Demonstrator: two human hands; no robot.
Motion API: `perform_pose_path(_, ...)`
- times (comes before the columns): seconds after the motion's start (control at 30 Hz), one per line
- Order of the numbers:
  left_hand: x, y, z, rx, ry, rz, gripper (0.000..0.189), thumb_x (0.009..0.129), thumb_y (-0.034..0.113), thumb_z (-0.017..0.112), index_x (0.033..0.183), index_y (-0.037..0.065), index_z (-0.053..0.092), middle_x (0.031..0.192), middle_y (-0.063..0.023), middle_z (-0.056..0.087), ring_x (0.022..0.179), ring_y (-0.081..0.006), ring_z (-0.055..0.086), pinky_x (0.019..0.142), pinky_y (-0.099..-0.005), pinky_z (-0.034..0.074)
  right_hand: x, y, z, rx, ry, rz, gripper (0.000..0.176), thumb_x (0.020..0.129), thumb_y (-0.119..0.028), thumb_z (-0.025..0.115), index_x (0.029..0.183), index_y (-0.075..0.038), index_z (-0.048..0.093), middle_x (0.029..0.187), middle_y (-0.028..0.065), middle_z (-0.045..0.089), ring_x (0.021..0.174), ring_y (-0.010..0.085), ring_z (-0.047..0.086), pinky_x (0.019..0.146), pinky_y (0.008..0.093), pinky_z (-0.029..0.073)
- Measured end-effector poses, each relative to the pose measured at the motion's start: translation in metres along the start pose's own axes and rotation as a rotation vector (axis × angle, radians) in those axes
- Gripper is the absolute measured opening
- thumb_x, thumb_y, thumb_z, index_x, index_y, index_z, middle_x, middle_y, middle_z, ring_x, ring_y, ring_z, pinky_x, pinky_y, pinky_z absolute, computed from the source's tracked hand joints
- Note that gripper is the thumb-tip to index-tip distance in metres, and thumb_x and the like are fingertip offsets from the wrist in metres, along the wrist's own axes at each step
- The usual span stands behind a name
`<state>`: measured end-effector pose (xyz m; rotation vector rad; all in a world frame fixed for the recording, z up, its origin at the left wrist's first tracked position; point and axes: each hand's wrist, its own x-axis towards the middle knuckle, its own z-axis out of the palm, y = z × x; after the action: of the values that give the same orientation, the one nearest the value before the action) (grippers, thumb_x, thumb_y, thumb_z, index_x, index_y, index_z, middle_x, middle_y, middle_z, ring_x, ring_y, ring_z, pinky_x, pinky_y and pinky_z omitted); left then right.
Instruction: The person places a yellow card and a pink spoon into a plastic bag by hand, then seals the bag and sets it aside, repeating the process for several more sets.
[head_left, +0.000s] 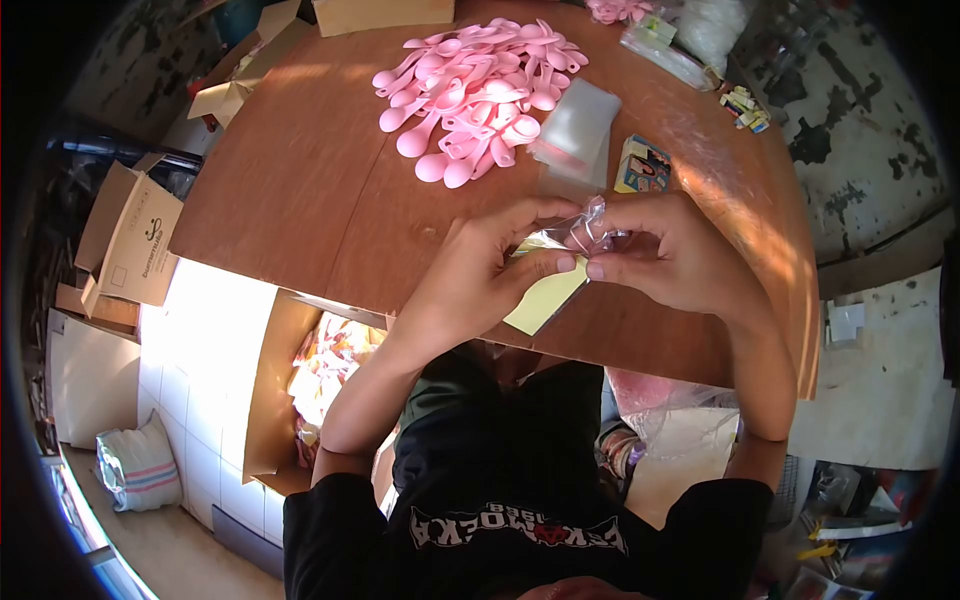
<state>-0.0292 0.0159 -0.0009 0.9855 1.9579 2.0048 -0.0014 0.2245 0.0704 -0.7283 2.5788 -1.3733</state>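
Both hands meet over the near edge of the brown table. A small clear plastic bag (593, 218) with a pale yellow card (543, 302) in or against it is pinched between them. My left hand (490, 262) is closed on the bag's left side, its thumb lying over the card's top. My right hand (655, 240) pinches the crinkled upper part, with thumb and fingers close to the left thumb. Just beyond the hands lie a stack of clear plastic bags (578, 122) and a stack of printed cards (643, 166). A heap of pink spoons (470, 95) sits farther back.
The wooden table (290, 170) spreads before me. At its right rim lie small yellow-and-white pieces (745, 108) and a bulky clear plastic bag (712, 32). Left, on the floor side, stand a cardboard box (135, 235) and an open carton (270, 400) holding colourful wrappers.
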Motion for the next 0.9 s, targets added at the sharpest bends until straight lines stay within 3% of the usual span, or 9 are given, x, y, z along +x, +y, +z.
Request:
perform_pose_path(0.03, -0.001, 0.001, -0.001, 0.042, -0.036, -0.019, 0.041, 0.090, -0.002, 0.066, 0.129, -0.006, 0.054, 0.119, -0.0103, 0.065, 0.103, -0.0092, 0.059, 0.086, -0.0255, 0.051, 0.001, 0.002, -0.001, -0.008, -0.035, 0.000, 0.015, 0.085, 0.002, 0.066, 0.100, 0.002, 0.069, 0.082, 0.0093, 0.068, 0.066, 0.0121, 0.061, 0.060, 0.0274, 0.049)
perform_pose_path(0.13, -0.005, 0.001, 0.000, 0.054, -0.016, -0.032, 0.044, 0.089, 0.000, 0.068, 0.131, -0.005, 0.053, 0.120, -0.0106, 0.064, 0.104, -0.0104, 0.060, 0.088, -0.0266, 0.050, 0.003, -0.001, 0.001, -0.069, -0.074, 0.102, 0.016, 0.085, 0.002, 0.065, 0.101, 0.003, 0.069, 0.084, 0.0096, 0.068, 0.070, 0.0127, 0.062, 0.062, 0.0284, 0.050)
perform_pose_path(0.3, -0.017, -0.012, -0.002, 0.099, 0.050, 0.059, 0.048, 0.087, 0.001, 0.071, 0.131, -0.005, 0.052, 0.114, -0.0105, 0.067, 0.102, -0.0111, 0.061, 0.088, -0.0266, 0.050, 0.016, -0.002, -0.001, -0.091, -0.103, -0.043, 0.013, 0.090, -0.003, 0.063, 0.100, 0.001, 0.070, 0.084, 0.0070, 0.069, 0.075, 0.0106, 0.062, 0.067, 0.0245, 0.050)
perform_pose_path(0.37, -0.026, -0.012, -0.007, 0.092, 0.072, -0.143, 0.046, 0.087, 0.000, 0.071, 0.129, -0.005, 0.053, 0.108, -0.0097, 0.069, 0.100, -0.0106, 0.062, 0.086, -0.0262, 0.050, 0.031, 0.009, -0.017, -0.007, -0.022, -0.044, 0.013, 0.091, -0.006, 0.065, 0.101, 0.000, 0.071, 0.087, 0.0053, 0.069, 0.076, 0.0087, 0.061, 0.069, 0.0236, 0.050)
perform_pose_path(0.47, -0.035, -0.018, -0.011, 0.037, 0.115, -0.182, 0.044, 0.087, -0.001, 0.070, 0.127, -0.005, 0.054, 0.101, -0.0089, 0.070, 0.093, -0.0090, 0.063, 0.082, -0.0244, 0.050, 0.069, 0.045, -0.045, 0.058, 0.265, 0.021, 0.017, 0.091, -0.013, 0.066, 0.102, -0.001, 0.072, 0.082, 0.0043, 0.069, 0.074, 0.0072, 0.061, 0.067, 0.0232, 0.049)
perform_pose_path(0.53, -0.039, -0.023, -0.011, 0.035, 0.138, -0.178, 0.044, 0.087, -0.002, 0.070, 0.128, -0.005, 0.053, 0.100, -0.0091, 0.070, 0.092, -0.0085, 0.063, 0.080, -0.0237, 0.050, 0.101, 0.088, -0.066, -0.243, 0.340, 0.149, 0.016, 0.094, -0.011, 0.063, 0.102, 0.000, 0.070, 0.089, -0.0004, 0.067, 0.080, 0.0067, 0.060, 0.071, 0.0230, 0.048)
perform_pose_path(0.63, -0.045, -0.022, -0.010, 0.052, 0.125, -0.104, 0.045, 0.087, -0.002, 0.070, 0.129, -0.005, 0.052, 0.098, -0.0089, 0.071, 0.090, -0.0082, 0.063, 0.078, -0.0229, 0.050, 0.144, 0.142, -0.077, -0.316, 0.426, 0.081, 0.017, 0.088, -0.015, 0.066, 0.098, -0.002, 0.072, 0.083, 0.0013, 0.069, 0.075, 0.0099, 0.061, 0.069, 0.0257, 0.048)
perform_pose_path(0.7, -0.048, -0.017, -0.008, 0.026, 0.112, -0.162, 0.045, 0.088, -0.002, 0.069, 0.129, -0.006, 0.052, 0.099, -0.0096, 0.071, 0.091, -0.0090, 0.064, 0.079, -0.0233, 0.050, 0.168, 0.155, -0.076, -0.543, 0.491, 0.147, 0.023, 0.074, -0.022, 0.069, 0.090, -0.007, 0.075, 0.078, 0.0102, 0.071, 0.073, 0.0226, 0.070, 0.069, 0.0352, 0.053)
perform_pose_path(0.9, -0.052, -0.017, -0.004, 0.001, 0.090, -0.215, 0.048, 0.087, -0.004, 0.069, 0.131, -0.005, 0.051, 0.102, -0.0107, 0.070, 0.093, -0.0096, 0.064, 0.082, -0.0245, 0.051, 0.218, 0.183, -0.065, -0.726, 0.440, 0.266, 0.019, 0.068, -0.026, 0.071, 0.076, -0.009, 0.074, 0.079, 0.0129, 0.071, 0.080, 0.0308, 0.070, 0.076, 0.0408, 0.056)
